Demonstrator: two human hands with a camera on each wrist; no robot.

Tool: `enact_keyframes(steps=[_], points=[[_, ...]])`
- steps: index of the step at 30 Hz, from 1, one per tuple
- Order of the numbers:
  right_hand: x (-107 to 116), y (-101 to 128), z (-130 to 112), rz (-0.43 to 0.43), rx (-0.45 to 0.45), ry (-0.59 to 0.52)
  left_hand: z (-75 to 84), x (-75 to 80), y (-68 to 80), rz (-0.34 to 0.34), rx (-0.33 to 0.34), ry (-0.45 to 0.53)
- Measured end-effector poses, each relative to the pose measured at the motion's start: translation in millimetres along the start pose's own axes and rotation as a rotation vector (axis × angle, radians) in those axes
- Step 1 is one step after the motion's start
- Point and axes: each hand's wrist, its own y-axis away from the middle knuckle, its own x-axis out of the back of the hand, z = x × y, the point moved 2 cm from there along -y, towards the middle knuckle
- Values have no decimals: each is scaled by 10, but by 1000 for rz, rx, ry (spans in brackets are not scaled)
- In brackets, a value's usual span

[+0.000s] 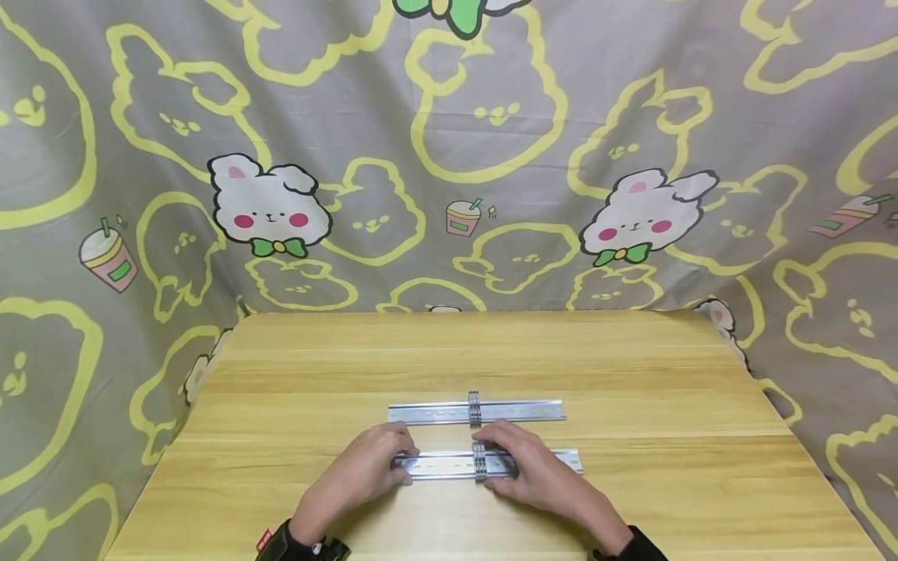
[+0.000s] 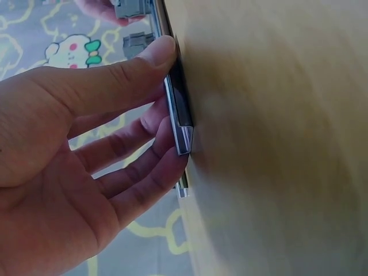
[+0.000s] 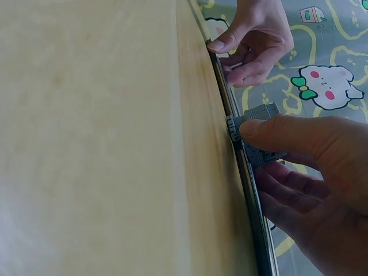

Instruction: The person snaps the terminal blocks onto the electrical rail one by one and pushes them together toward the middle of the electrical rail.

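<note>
Two silver slotted DIN rails lie parallel across the table, each with grey terminal blocks near its middle. At the left end of the near rail (image 1: 442, 466), my left hand (image 1: 368, 465) pinches its edges, thumb on the near side and fingers on the far side, as the left wrist view also shows. My right hand (image 1: 536, 471) grips the grey terminal blocks (image 1: 480, 463) on that rail, with the thumb on their near end in the right wrist view. Just behind sits the far rail (image 1: 428, 414), its own terminal blocks (image 1: 475, 410) close to my right fingertips, untouched.
The wood-grain table (image 1: 666, 389) extends to both sides and behind the rails. A grey curtain (image 1: 379, 132) with yellow outlines and white rabbits hangs along its back and sides. Dark cuffs (image 1: 298, 543) surround both wrists.
</note>
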Motion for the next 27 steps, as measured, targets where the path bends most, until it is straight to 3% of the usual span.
enact_keyframes(steps=[9, 20, 27], points=[[31, -29, 30, -10, -23, -35, -11, -25, -17, 32, -23, -21], [38, -27, 34, -15, -31, -32, 10, -10, -4, 30, -2, -30], [227, 21, 37, 20, -18, -31, -40, -11, -6, 11, 23, -12]])
